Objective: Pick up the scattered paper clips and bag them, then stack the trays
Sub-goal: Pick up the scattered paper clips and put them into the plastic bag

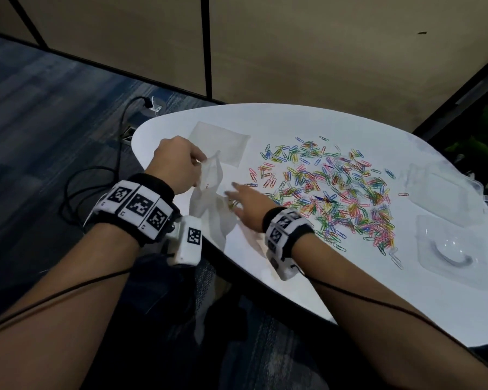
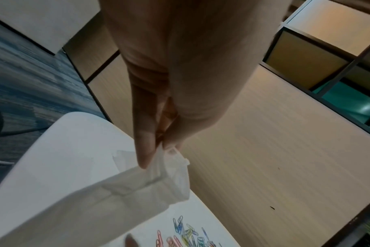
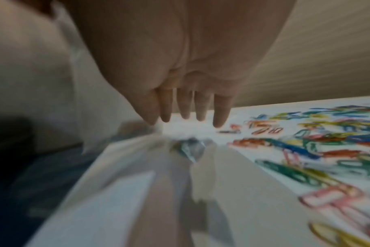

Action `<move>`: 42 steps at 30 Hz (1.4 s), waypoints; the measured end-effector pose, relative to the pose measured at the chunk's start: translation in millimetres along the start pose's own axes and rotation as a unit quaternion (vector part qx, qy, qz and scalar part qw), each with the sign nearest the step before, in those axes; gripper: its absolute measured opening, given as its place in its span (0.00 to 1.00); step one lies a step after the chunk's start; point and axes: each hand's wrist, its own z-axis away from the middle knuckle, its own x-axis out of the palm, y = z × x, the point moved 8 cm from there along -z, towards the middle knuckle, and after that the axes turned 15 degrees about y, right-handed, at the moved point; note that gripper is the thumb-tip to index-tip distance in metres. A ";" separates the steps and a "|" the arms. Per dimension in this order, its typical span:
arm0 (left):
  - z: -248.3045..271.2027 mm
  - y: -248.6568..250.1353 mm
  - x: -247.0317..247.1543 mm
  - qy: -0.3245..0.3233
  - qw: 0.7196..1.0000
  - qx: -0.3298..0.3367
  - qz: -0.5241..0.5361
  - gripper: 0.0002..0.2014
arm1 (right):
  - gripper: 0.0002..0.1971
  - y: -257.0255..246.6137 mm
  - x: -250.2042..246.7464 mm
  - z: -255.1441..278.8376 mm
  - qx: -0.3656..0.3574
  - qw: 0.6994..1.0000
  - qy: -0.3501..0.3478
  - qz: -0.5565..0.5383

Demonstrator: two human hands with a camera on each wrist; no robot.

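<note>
Left hand (image 1: 178, 164) holds the bag (image 1: 209, 198) up at the table (image 1: 335, 291) edge while my right hand (image 1: 247, 205) reaches over by its mouth.

From my remote seat I see the left fingers (image 2: 145, 147) pinching the bag's top edge, the thin translucent plastic hanging down over the near left rim of the table. The right fingers (image 3: 221, 113) are straight and slightly spread, tips at the table just beside the bag; the right wrist view is blurred, so I cannot tell whether they touch a clip. The coloured paper clips (image 1: 330, 190) lie scattered mid-table, right of the bag. Two clear trays (image 1: 445, 190) sit side by side at the far right, and a second flat bag (image 1: 220, 146) lies behind the held one.
</note>
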 end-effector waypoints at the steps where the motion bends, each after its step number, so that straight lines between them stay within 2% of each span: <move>1: 0.8 0.9 3.6 -0.003 1.000 0.002 -0.001 0.14 | 0.25 -6.5 18.0 0.4 -0.053 0.997 -0.021 0.061; 2: 1.5 2.9 8.0 -0.009 1.000 0.006 -0.002 0.14 | 0.28 -5.9 33.4 1.0 -0.092 0.988 -0.033 0.120; 4: 3.3 6.3 15.2 -0.022 1.000 0.012 -0.003 0.15 | 0.31 7.2 45.1 7.1 -0.095 0.977 -0.037 0.188; 7: 8.3 10.6 22.2 -0.045 0.999 0.013 -0.002 0.14 | 0.31 33.5 42.2 30.3 -0.046 0.978 -0.030 0.201; 10: 13.7 16.3 28.6 -0.065 0.998 0.013 0.000 0.14 | 0.30 57.8 40.5 63.4 -0.012 0.975 -0.052 0.216; 14: 22.8 24.0 39.0 -0.091 0.996 0.014 0.000 0.16 | 0.35 82.3 39.8 81.5 -0.031 0.974 -0.053 0.220; 18: 31.7 30.4 52.4 -0.122 0.992 0.023 -0.013 0.17 | 0.12 82.8 19.9 69.7 -0.038 0.984 0.045 0.169; 19: 33.0 31.5 54.9 -0.127 0.992 0.025 -0.013 0.17 | 0.10 84.1 14.0 67.6 -0.029 0.983 0.055 0.172; 21: 36.3 32.7 60.7 -0.137 0.990 0.034 -0.021 0.16 | 0.09 90.8 0.1 64.0 0.011 0.984 0.082 0.157; 24: 42.3 38.2 71.3 -0.155 0.985 0.061 -0.043 0.15 | 0.09 117.2 -29.8 64.8 0.168 0.972 0.161 0.025; 27: 44.5 43.1 80.9 -0.174 0.981 0.074 -0.051 0.15 | 0.05 140.7 -55.6 73.4 0.300 0.920 0.217 -0.128; 30: 43.0 51.4 86.2 -0.176 0.981 0.072 -0.039 0.15 | 0.04 148.1 -76.1 81.3 0.370 0.831 0.264 -0.321; 33: 45.6 60.2 91.6 -0.180 0.982 0.060 -0.009 0.15 | 0.07 129.3 -90.4 80.6 0.368 0.713 0.283 -0.525; 34: 47.7 63.4 94.1 -0.183 0.982 0.056 0.002 0.15 | 0.08 117.9 -93.2 78.6 0.359 0.688 0.275 -0.568; 36: 51.0 66.3 97.3 -0.184 0.981 0.047 0.029 0.14 | 0.07 92.1 -90.7 73.8 0.348 0.670 0.250 -0.607; 38: 52.5 69.5 97.4 -0.176 0.982 0.042 0.055 0.13 | 0.03 74.7 -79.4 72.5 0.351 0.676 0.229 -0.606; 39: 52.4 70.7 96.2 -0.169 0.983 0.040 0.066 0.13 | 0.03 70.2 -72.9 72.6 0.354 0.690 0.226 -0.590; 40: 51.3 70.7 95.0 -0.161 0.983 0.037 0.078 0.12 | 0.05 67.9 -68.6 72.7 0.349 0.713 0.232 -0.562; 42: 49.6 70.4 94.0 -0.155 0.982 0.029 0.102 0.10 | 0.07 67.3 -69.0 71.7 0.323 0.794 0.254 -0.449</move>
